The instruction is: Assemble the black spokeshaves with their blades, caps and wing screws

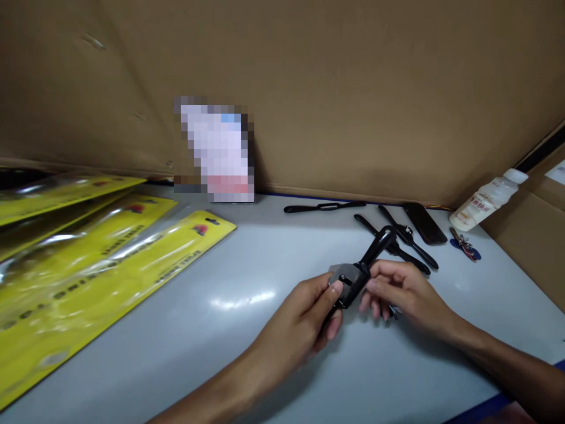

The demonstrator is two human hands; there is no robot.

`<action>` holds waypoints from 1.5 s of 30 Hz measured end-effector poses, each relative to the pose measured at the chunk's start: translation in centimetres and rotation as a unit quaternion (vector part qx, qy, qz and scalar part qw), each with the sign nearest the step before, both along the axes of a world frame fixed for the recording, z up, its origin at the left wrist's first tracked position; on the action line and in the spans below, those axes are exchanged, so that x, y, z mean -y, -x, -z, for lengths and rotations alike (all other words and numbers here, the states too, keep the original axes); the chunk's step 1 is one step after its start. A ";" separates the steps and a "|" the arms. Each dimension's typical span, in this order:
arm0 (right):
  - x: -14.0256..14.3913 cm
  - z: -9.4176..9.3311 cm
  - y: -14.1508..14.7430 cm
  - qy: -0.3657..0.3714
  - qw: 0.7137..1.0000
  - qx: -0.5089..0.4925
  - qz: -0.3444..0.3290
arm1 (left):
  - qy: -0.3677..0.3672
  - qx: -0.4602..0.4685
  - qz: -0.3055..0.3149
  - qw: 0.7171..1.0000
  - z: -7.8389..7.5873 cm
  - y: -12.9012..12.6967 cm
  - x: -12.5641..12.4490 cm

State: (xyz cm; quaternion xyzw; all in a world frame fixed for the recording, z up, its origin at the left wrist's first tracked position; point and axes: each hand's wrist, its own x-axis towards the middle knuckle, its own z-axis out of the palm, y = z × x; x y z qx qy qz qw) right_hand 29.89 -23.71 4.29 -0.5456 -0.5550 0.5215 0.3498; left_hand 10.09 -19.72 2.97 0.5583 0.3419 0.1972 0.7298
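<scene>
My left hand (311,315) grips a black spokeshave (377,244), its thumb pressed on the grey metal blade (339,274) beside a small dark screw. One handle of the spokeshave points up and to the right; the other is mostly hidden by my fingers. Close to the tool's right side, my right hand (404,294) has its fingers curled and pinched. A small shiny bit shows below those fingers, too unclear to name. Behind the hands lie a black spokeshave body (324,206) and two more crossing black ones (412,242).
Yellow blister packages (176,268) are spread over the left of the grey table (220,330). A pixelated upright item (225,147) leans on the cardboard wall (331,88). At the right are a phone (426,224), keys (464,244) and a tilted bottle (488,200).
</scene>
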 end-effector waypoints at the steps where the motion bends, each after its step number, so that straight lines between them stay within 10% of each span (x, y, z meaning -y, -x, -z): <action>1: -0.1 -0.2 -0.2 -0.038 0.998 0.045 0.022 | 0.016 0.005 -0.021 1.000 0.0 0.0 -0.1; 7: -0.8 -1.4 -2.0 -0.272 0.868 0.411 0.059 | 0.046 0.023 -0.158 0.986 0.0 0.3 -0.7; 17: -0.1 -2.3 -1.9 -0.100 0.798 0.591 -0.070 | 0.031 0.006 -0.137 0.990 0.0 0.1 -0.5; 23: -0.1 -1.4 -0.8 -0.070 0.855 0.508 -0.077 | 0.029 -0.017 -0.096 0.995 -0.1 0.1 -0.4; 30: 0.0 -3.2 -1.3 -0.045 0.981 0.182 -0.047 | 0.037 -0.034 -0.046 0.998 -0.1 0.1 -0.1; 40: 0.4 -2.9 -0.2 -0.038 0.999 0.002 0.034 | 0.027 -0.069 0.031 0.997 0.0 -0.3 0.4; 45: 0.6 -3.1 -0.4 -0.132 0.983 0.127 0.017 | 0.000 -0.105 0.054 0.993 0.3 -0.3 0.4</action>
